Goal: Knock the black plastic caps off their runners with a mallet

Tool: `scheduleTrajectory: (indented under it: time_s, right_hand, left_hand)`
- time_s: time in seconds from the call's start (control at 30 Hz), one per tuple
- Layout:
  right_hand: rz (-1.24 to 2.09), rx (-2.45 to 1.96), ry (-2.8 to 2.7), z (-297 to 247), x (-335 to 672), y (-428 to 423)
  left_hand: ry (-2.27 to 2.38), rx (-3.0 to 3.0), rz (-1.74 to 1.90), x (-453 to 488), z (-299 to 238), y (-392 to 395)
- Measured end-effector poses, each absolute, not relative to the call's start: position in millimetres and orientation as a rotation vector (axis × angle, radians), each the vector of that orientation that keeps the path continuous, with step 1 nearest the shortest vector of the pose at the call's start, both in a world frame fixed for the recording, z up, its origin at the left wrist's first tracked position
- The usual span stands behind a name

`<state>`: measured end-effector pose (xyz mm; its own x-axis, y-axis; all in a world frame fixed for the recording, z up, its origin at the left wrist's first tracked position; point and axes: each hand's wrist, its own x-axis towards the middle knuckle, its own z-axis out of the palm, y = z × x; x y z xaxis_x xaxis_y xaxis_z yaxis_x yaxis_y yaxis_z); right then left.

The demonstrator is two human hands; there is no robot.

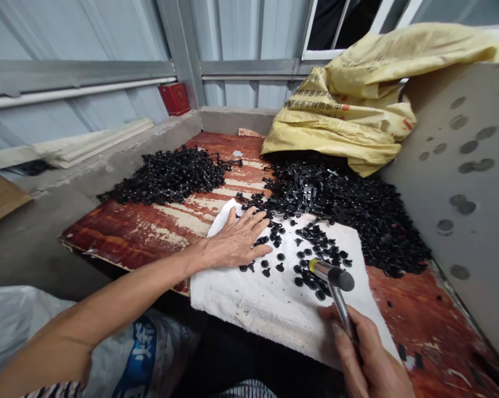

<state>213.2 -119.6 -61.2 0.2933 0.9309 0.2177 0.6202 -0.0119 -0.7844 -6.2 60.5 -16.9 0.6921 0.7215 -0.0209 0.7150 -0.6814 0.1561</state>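
My left hand (237,240) lies spread on a white cloth (249,298), its fingers beside small black round-headed parts (280,257). In my right hand (367,345) is a hammer (332,276) with a metal shaft, one black face and one yellow face. The hammer head is over or among more of the small black parts, on the right of the cloth; I cannot tell whether it touches them. The right fingers are wrapped round the handle, whose lower end is hidden in the hand.
One heap of black parts (174,174) lies at the left of the worn red board (120,229). A larger heap (340,204) spills from a yellow sack (336,110) at the right. A pale spotted panel (460,166) stands on the right. A red box (174,99) sits in the far corner.
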Motion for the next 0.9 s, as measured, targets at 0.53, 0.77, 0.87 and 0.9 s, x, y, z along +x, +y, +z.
scheduleTrajectory:
  time_s: [0.53, 0.77, 0.87, 0.9]
  right_hand:
    - [0.311, -1.743, -1.58, -58, 216, -117]
    - [0.262, -1.755, -1.674, -57, 226, -116]
    - [0.164, -1.689, -1.827, -57, 234, -115]
    - [0.143, -1.674, -1.852, -57, 236, -115]
  left_hand:
    - [0.947, 2.746, 0.096, -19, -19, 27]
    - [1.139, 2.848, 0.107, -58, -34, 15]
    - [1.173, 2.864, 0.131, -68, -39, 7]
    - [1.181, 2.872, 0.132, -70, -41, 4]
